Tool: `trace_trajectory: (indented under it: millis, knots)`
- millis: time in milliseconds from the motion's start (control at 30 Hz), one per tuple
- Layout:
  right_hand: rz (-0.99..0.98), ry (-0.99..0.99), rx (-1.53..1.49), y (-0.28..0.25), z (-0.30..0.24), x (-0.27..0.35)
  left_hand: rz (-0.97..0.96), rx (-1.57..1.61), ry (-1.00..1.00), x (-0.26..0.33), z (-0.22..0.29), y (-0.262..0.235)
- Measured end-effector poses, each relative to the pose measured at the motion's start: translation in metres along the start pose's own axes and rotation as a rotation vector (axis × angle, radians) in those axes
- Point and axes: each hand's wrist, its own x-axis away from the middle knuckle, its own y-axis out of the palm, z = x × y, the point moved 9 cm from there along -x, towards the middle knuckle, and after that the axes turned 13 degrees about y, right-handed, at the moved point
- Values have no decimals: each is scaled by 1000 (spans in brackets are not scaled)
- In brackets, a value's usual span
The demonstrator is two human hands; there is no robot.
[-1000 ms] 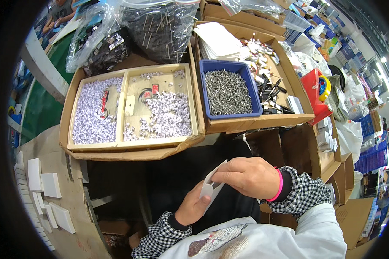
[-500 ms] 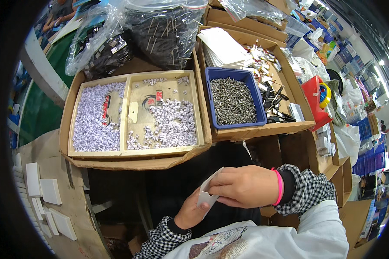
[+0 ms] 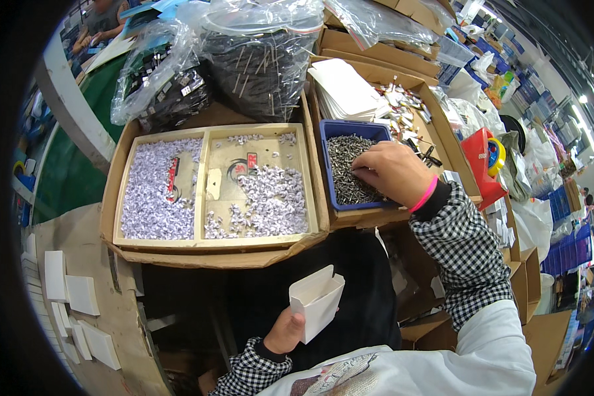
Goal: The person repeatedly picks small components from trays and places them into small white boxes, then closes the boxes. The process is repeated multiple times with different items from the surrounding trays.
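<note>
My left hand (image 3: pixel 285 331) is closed around a small white cardboard box (image 3: pixel 318 305), held upright above my lap. Its top flap stands raised, and a dark tip shows at the upper edge. My right hand (image 3: pixel 397 173), with a pink band at the wrist, reaches into a blue plastic bin (image 3: pixel 369 205). Its fingers are bent together, the tips down at small metal screw-like pieces (image 3: pixel 344 155) filling the bin. Whatever is between those fingertips is hidden.
A two-part wooden tray (image 3: pixel 203 191) of small white pieces sits left of the bin. Behind are a plastic bag of dark parts (image 3: pixel 254 72), a stack of white cards (image 3: pixel 346 86) and battery-like pieces (image 3: pixel 406 102). A red tape dispenser (image 3: pixel 478 158) stands right; white boxes (image 3: pixel 82 295) lie left.
My right hand has left the white box and moved up and forward into the blue bin. The box, still in my left hand, has turned more upright.
</note>
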Motion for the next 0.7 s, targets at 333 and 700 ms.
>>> trace_trajectory:
  millis: [333,700]
  knots:
    - [34,56,-148,-17,4,3,-19,16,48,-2,12,-4]
    - [7,62,-207,-29,7,-3,-29,45,51,-2,15,-5]
